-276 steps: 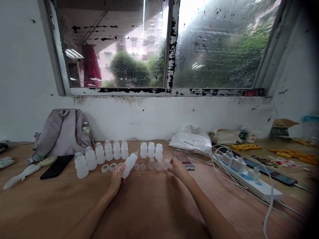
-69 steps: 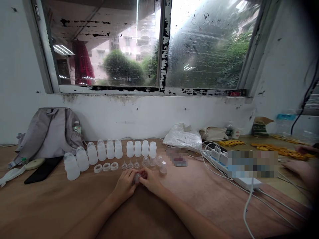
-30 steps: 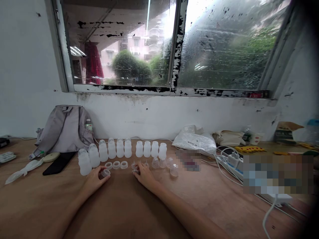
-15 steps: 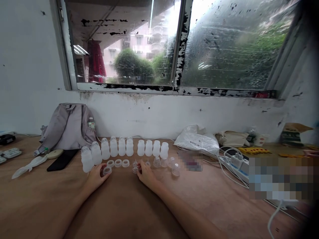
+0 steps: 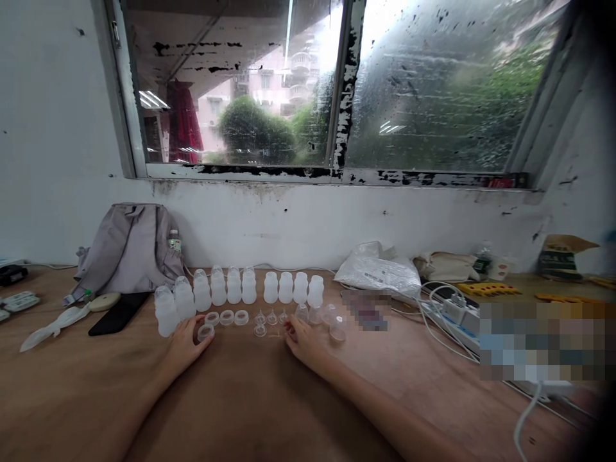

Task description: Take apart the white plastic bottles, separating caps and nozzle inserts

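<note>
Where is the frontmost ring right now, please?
The frontmost ring is left of centre in the head view, at the left hand, in front of three rings.

Stained white wall (image 5: 317,224), two-pane window (image 5: 409,96), peeling frame (image 5: 345,115), green bushes (image 5: 257,131) outside, brown tabletop (image 5: 240,398)

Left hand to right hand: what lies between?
Head view: one ring at the left hand, then three rings in a row, then four clear nipples.
</note>
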The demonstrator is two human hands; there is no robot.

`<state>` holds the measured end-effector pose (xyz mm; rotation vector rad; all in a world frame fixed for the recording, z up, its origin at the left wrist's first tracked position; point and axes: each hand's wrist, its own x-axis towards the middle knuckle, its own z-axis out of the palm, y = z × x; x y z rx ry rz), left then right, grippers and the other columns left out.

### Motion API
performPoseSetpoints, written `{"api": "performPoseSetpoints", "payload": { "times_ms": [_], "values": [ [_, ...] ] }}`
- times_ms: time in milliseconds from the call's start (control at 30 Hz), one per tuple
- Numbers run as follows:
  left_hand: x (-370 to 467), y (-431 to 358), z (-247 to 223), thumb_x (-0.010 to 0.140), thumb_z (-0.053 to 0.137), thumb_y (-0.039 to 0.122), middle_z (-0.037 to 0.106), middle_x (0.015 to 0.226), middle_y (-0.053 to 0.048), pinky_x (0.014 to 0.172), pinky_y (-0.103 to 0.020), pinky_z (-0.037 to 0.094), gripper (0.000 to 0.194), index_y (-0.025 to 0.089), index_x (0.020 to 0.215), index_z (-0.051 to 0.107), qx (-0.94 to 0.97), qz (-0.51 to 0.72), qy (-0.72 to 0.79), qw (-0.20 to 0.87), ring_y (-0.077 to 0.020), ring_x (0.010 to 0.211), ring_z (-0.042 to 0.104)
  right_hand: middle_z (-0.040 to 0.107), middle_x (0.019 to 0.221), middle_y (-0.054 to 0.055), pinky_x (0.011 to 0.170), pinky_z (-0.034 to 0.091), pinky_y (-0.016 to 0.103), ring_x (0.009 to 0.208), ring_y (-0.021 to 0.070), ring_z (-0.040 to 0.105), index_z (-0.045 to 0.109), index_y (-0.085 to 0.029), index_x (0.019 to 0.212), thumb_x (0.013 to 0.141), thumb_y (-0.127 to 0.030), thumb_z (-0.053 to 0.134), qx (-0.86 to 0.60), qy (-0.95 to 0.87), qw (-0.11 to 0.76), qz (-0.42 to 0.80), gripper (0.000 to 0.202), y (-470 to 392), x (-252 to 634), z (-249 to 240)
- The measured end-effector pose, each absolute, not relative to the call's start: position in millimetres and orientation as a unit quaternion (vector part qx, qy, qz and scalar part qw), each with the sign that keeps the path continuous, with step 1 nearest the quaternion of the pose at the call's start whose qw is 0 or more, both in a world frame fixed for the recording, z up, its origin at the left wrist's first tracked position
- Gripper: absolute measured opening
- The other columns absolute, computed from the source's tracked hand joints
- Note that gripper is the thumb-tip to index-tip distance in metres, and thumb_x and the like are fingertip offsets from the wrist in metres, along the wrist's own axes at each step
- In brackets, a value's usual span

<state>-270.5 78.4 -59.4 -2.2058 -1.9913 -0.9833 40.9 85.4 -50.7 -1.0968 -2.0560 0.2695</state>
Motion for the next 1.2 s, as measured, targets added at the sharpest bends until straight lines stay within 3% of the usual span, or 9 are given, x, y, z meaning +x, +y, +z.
{"api": "performPoseSetpoints", "payload": {
  "times_ms": [333,467,667,900,1067,1200],
  "values": [
    [-207,113,5,0.078,0.044,0.032,0.051,0.105,-0.009,0.086,-0.035,0.037,0.039,0.017,0.115,0.044,-0.787,-0.296,-0.515,0.165,-0.0241,0.098,0.047,0.054,0.079,0.004,0.065,0.043,0.027,0.069,0.0145,0.052,0.048,-0.017,0.087,0.074,-0.009,0.04,-0.476,-0.791,0.377,0.081,0.018,82,85,-59],
    [-183,150,28,0.078,0.046,0.03,0.049,0.1,-0.011,0.082,-0.036,0.038,0.045,0.017,0.12,0.041,-0.752,-0.295,-0.549,0.217,-0.0261,0.095,0.046,0.055,0.084,0.005,0.068,0.042,0.028,0.074,0.0157,0.053,0.05,-0.017,0.088,0.076,-0.009,0.039,-0.471,-0.804,0.359,0.057,0.018,76,84,-56],
    [-166,172,27,0.076,0.049,0.035,0.049,0.099,-0.011,0.079,-0.037,0.038,0.037,0.018,0.109,0.048,-0.717,-0.322,-0.582,0.209,-0.0268,0.093,0.047,0.054,0.085,0.005,0.068,0.041,0.027,0.076,0.0157,0.052,0.05,-0.018,0.087,0.075,-0.008,0.039,-0.464,-0.809,0.357,0.058,0.019,71,84,-53],
    [-157,164,19,0.08,0.045,0.032,0.056,0.093,-0.009,0.08,-0.034,0.039,0.028,0.015,0.103,0.043,-0.736,-0.395,-0.526,0.163,-0.0234,0.09,0.051,0.054,0.084,0.005,0.067,0.042,0.026,0.075,0.0149,0.052,0.049,-0.018,0.088,0.075,-0.007,0.039,-0.465,-0.802,0.369,0.062,0.019,72,83,-55],
    [-150,134,35,0.081,0.044,0.035,0.054,0.098,-0.008,0.086,-0.035,0.038,0.032,0.016,0.106,0.042,-0.711,-0.491,-0.475,0.166,-0.0214,0.094,0.05,0.054,0.082,0.004,0.065,0.042,0.025,0.072,0.0143,0.052,0.048,-0.017,0.088,0.076,-0.008,0.039,-0.463,-0.796,0.383,0.07,0.018,73,83,-56],
    [-140,89,39,0.081,0.044,0.035,0.052,0.102,-0.007,0.085,-0.032,0.04,0.033,0.018,0.109,0.041,-0.714,-0.545,-0.426,0.109,-0.0194,0.096,0.049,0.054,0.079,0.004,0.062,0.042,0.025,0.069,0.0136,0.052,0.049,-0.017,0.088,0.076,-0.009,0.039,-0.462,-0.794,0.388,0.076,0.017,75,82,-56]
  ]
}}
